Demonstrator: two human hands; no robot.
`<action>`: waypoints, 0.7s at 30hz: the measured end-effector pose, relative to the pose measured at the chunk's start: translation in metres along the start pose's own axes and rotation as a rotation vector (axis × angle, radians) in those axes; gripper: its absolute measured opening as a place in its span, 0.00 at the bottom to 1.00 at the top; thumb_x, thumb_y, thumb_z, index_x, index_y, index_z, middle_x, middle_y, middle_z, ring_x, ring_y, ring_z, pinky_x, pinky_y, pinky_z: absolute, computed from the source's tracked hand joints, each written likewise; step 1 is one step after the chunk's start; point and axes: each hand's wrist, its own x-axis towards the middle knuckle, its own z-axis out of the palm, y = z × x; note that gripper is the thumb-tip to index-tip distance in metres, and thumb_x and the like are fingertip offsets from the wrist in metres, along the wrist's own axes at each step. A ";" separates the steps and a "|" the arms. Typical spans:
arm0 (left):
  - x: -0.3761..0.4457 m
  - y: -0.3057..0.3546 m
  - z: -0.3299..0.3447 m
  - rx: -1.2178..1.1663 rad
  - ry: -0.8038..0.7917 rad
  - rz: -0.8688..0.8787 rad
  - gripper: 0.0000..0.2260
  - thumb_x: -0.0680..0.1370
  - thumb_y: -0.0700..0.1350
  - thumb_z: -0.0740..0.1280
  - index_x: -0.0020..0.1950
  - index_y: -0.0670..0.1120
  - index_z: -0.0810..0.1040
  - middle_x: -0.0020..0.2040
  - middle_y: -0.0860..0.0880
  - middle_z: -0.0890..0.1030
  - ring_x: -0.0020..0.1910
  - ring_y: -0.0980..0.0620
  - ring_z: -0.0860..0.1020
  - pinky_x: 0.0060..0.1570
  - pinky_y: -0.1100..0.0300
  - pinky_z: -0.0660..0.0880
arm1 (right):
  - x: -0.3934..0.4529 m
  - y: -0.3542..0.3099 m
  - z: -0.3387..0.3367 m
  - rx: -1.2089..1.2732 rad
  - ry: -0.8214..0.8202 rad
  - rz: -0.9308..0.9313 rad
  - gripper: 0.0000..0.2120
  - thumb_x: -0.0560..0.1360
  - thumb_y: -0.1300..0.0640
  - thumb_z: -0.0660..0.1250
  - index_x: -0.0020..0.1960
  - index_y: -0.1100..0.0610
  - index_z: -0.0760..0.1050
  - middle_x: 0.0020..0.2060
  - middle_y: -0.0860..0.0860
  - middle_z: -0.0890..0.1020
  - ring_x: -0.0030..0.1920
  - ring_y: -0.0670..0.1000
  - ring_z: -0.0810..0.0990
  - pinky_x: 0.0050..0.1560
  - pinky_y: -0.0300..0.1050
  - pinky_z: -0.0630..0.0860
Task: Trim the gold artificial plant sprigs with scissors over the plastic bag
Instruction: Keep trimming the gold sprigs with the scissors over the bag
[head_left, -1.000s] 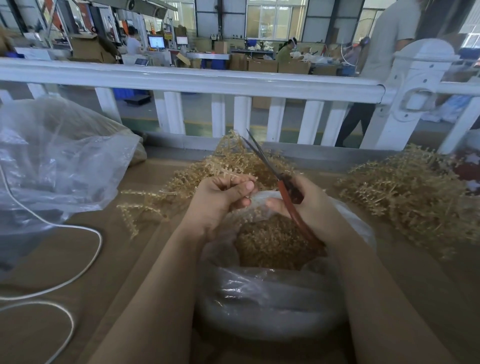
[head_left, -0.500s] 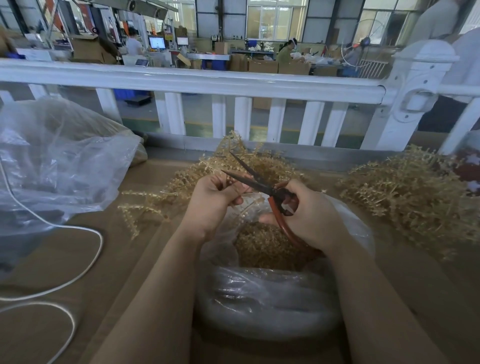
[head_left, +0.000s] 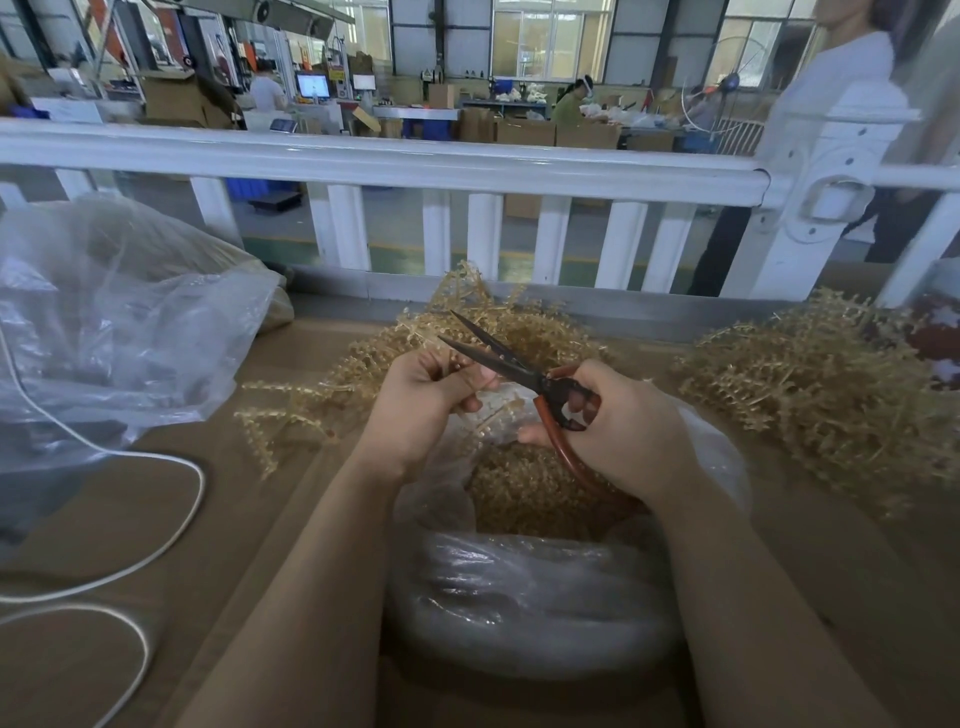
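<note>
My left hand (head_left: 423, 395) pinches a gold sprig (head_left: 493, 413) above the open clear plastic bag (head_left: 530, 597), which holds gold trimmings (head_left: 524, 493). My right hand (head_left: 623, 426) grips red-handled scissors (head_left: 519, 366). Their dark blades are parted and point up and left, right beside my left fingers. A loose heap of gold sprigs (head_left: 332, 384) lies behind and left of my hands.
A second heap of gold sprigs (head_left: 810, 384) lies at the right. A large crumpled clear bag (head_left: 114, 322) sits at the left, with a white cable (head_left: 171, 525) looping beside it. A white railing (head_left: 395, 166) borders the brown table's far edge. A person stands beyond it.
The scissors swung down from pointing up and away to lie across by my left fingers, and their blades parted. My right hand turned with them. The person behind the railing walked right.
</note>
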 end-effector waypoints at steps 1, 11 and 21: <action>0.000 0.000 -0.001 0.000 0.000 -0.002 0.12 0.78 0.34 0.68 0.38 0.47 0.84 0.38 0.46 0.83 0.32 0.53 0.75 0.39 0.61 0.73 | 0.000 0.000 0.000 0.003 0.008 -0.006 0.32 0.57 0.18 0.58 0.40 0.45 0.69 0.29 0.40 0.74 0.28 0.38 0.73 0.28 0.32 0.62; 0.000 0.001 -0.003 -0.017 -0.028 -0.002 0.12 0.76 0.32 0.69 0.38 0.47 0.84 0.35 0.48 0.82 0.31 0.54 0.75 0.37 0.63 0.73 | -0.001 0.002 -0.001 -0.036 0.034 -0.029 0.32 0.59 0.19 0.59 0.41 0.47 0.70 0.27 0.41 0.73 0.26 0.39 0.72 0.27 0.34 0.63; -0.003 0.003 -0.002 0.048 -0.056 0.041 0.11 0.76 0.32 0.69 0.39 0.47 0.83 0.36 0.49 0.83 0.32 0.55 0.75 0.36 0.65 0.74 | -0.003 0.001 -0.001 0.002 0.076 -0.080 0.28 0.61 0.19 0.58 0.39 0.44 0.66 0.25 0.39 0.70 0.25 0.36 0.70 0.26 0.31 0.59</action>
